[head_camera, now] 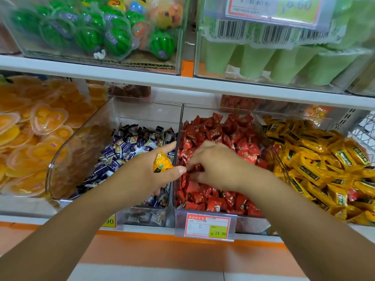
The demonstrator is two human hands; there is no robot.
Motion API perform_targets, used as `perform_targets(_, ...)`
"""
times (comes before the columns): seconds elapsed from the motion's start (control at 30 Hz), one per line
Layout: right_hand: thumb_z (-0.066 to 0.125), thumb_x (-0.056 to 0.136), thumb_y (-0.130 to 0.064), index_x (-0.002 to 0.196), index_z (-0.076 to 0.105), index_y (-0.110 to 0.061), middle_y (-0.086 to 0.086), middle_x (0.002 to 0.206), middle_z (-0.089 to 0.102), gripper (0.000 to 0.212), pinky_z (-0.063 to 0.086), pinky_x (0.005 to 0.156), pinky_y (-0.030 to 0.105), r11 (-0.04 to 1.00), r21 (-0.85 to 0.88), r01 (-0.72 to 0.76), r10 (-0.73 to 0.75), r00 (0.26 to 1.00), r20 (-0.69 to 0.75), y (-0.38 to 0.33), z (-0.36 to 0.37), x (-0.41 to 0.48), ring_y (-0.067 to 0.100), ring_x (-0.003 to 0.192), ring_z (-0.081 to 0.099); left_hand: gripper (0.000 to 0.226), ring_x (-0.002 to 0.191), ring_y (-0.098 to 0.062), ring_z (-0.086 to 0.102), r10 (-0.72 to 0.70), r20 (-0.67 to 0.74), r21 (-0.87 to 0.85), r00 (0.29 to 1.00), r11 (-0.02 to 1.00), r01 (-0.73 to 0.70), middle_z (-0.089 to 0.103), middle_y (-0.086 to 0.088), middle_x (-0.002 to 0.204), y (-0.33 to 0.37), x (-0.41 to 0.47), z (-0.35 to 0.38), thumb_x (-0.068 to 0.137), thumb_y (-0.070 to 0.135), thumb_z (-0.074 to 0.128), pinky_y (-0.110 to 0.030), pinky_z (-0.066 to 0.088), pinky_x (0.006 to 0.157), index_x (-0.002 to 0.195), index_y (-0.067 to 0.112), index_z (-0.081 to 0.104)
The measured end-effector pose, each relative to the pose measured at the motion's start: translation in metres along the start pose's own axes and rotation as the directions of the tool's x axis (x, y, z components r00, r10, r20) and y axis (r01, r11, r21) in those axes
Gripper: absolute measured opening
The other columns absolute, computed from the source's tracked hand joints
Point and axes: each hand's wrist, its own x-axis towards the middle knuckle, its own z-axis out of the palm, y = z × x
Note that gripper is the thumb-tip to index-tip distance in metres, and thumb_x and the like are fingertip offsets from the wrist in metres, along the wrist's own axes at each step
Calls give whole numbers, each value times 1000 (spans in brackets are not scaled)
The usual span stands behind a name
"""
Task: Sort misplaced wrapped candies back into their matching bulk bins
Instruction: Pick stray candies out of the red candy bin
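Our left grip [148, 175] pinches a yellow candy [161, 162]; our right grip [215, 165] lies curled among the red candies [221, 130], its hold we cannot tell.

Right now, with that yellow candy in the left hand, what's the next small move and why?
Probably carry the yellow candy in the left hand rightward to the yellow-wrapped pile; its wrapper matches those, not the purple candies beneath it. The right hand sits among the red candies between.

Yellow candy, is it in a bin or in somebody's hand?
In a hand. The left hand holds the yellow candy pinched between thumb and finger.
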Motion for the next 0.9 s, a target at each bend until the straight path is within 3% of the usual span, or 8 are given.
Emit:
perform_targets(0.17, 67, 76, -43, 131, 45, -34, -8, 120, 56, 60, 24, 89, 35, 995, -90, -36, 44, 995, 89, -3, 29, 10, 17, 108, 34, 70, 48, -2, 56, -3, -17, -22, 1000, 1000, 2, 55, 5, 50, 0, -1, 3, 83, 54, 58, -11, 36, 42, 144, 52, 23)
perform_targets(0.3, 68, 79, -32, 121, 49, -31, -3, 95, 47, 47, 19, 79, 32, 996, 52, -75, 70, 993, 96, -9, 29, 9, 17, 95, 33, 69, 49, -3, 57, 4, -9, -10, 1000, 1000, -5, 56, 6, 52, -1, 0, 3, 84, 54, 58, -13, 38, 44, 144, 53, 23)
perform_targets(0.4, 67, 82, -29, 119, 56, -30, -13, 81, 41, 38, 26, 83, 30, 979, 186, -87, 75, 995, 67, -8, 26, 8, 16, 97, 39, 69, 48, -3, 56, -3, -14, -11, 1000, 1000, 3, 56, 3, 53, 0, -1, 2, 83, 53, 58, -13, 39, 44, 143, 52, 24)
perform_targets(0.53, 73, 81, -17, 99, 68, -21, -8, 87, 65, 18, 45, 77, 30, 884, 462, -73, 83, 997, -2, 6, 20, 3, 11, 86, 60, 70, 46, -1, 54, -10, -16, -1, 1000, 1000, 10, 56, 1, 54, 0, -1, 2, 84, 53, 58, -13, 37, 43, 144, 52, 24)
perform_targets(0.67, 76, 81, -20, 98, 73, -24, -9, 98, 62, 17, 43, 83, 17, 810, 580, -90, 167, 983, -80, 15, 9, -4, 4, 90, 58, 74, 45, -1, 54, -2, -12, 10, 1000, 1000, 2, 56, 2, 54, 0, 0, 1, 79, 58, 57, -15, 39, 44, 145, 51, 24)
perform_targets(0.77, 76, 81, -22, 86, 72, -25, -16, 83, 66, 7, 41, 70, 10, 737, 668, -107, 217, 973, -83, 16, 2, -9, -5, 75, 59, 73, 47, -1, 56, -7, -8, 10, 1000, 1000, 7, 55, 2, 55, 0, 0, 2, 80, 57, 57, -15, 40, 46, 145, 51, 24)
perform_targets(0.83, 74, 82, -21, 79, 72, -25, -13, 70, 66, 6, 44, 63, 13, 683, 723, -102, 224, 972, -74, 14, 0, -11, -2, 61, 58, 71, 49, -2, 58, -8, -12, 5, 1000, 1000, 8, 56, 1, 57, 0, 0, 2, 83, 54, 58, -15, 41, 46, 145, 51, 24)
perform_targets(0.9, 71, 84, -20, 79, 72, -26, 1, 69, 67, 7, 48, 60, 27, 645, 759, -93, 221, 973, -69, 12, 1, -12, 13, 59, 59, 71, 48, -2, 57, -4, -17, -1, 1000, 1000, 4, 56, 1, 56, -1, -1, 3, 84, 53, 58, -14, 40, 45, 145, 51, 23)
